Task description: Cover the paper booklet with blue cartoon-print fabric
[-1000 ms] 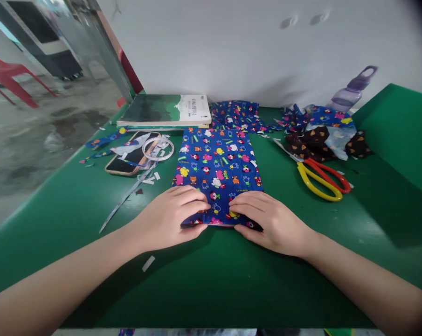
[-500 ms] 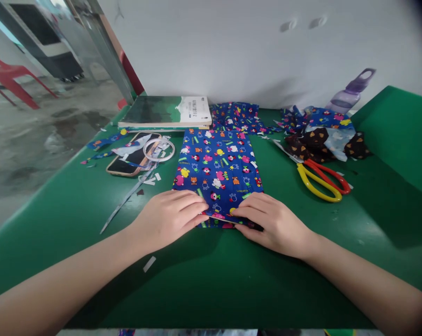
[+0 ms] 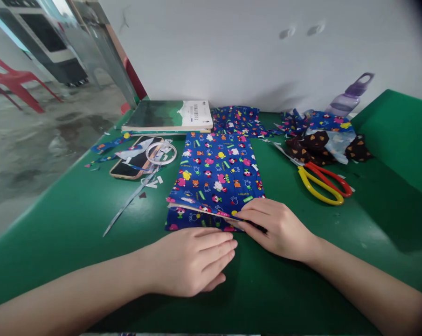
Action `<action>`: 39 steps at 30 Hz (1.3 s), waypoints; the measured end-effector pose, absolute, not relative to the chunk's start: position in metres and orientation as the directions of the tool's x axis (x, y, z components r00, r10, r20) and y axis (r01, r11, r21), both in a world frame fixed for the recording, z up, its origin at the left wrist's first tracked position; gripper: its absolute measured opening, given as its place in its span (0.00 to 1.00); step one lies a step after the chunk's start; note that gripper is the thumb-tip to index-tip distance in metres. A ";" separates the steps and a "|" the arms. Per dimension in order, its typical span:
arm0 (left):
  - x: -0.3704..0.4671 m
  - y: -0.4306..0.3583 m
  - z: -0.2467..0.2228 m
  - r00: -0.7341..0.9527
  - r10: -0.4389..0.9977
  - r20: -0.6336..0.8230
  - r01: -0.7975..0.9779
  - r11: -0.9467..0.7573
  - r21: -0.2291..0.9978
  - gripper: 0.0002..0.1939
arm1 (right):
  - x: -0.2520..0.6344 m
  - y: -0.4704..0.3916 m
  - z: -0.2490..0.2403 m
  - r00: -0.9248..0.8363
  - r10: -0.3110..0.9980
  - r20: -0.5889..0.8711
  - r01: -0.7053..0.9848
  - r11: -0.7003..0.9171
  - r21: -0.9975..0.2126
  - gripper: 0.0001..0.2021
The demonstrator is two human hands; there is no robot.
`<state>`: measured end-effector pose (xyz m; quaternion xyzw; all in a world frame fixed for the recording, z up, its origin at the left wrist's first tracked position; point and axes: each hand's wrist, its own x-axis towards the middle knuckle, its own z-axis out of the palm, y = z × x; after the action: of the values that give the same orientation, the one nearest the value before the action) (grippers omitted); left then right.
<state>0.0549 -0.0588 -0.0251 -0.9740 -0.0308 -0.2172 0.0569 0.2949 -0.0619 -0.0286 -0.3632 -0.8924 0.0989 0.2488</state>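
A flat blue cloth piece (image 3: 219,168) printed with cartoon figures lies in front of me, its near part split into an upper layer with a pale edge and a lower flap. My right hand (image 3: 277,228) pinches the near right part of the pale edge between thumb and fingers. Just in front of the lower flap, my left hand (image 3: 193,259) is low over the table, fingers stretched out side by side and pointing right. Its fingertips are close to the flap's front edge; whether they touch it I cannot tell. Nothing shows in that hand.
Left of the cloth are a phone (image 3: 134,161) with scraps on it and a tape roll (image 3: 162,153). Books (image 3: 162,114) are stacked behind. On the right lie scissors (image 3: 322,184), cloth scraps (image 3: 315,144) and a purple bottle (image 3: 347,100). Everything rests on a green table (image 3: 74,224).
My left hand has let go of the cloth's near edge and moved toward me and right. The left part of the edge now stands slightly raised. My right hand keeps its hold.
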 end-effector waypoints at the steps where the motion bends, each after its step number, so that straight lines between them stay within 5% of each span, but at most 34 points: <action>1: 0.055 -0.058 -0.028 0.913 0.062 0.404 0.109 -0.989 -0.095 0.16 | 0.295 -0.062 -0.029 -0.612 0.697 0.373 0.597 0.717 -0.360 0.09; 28: 0.050 -0.056 -0.029 0.957 0.221 0.189 0.213 -0.975 0.063 0.21 | 0.294 -0.061 -0.027 -0.652 0.698 0.295 0.592 0.713 -0.377 0.09; 39: 0.049 -0.055 -0.013 0.881 0.049 0.470 0.067 -0.997 -0.022 0.11 | 0.294 -0.061 -0.027 -0.673 0.686 0.275 0.593 0.723 -0.354 0.10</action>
<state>0.0489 -0.0554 -0.0133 -0.9696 -0.0299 -0.2420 0.0189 0.2938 -0.0612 -0.0265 -0.3527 -0.9070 0.1180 0.1977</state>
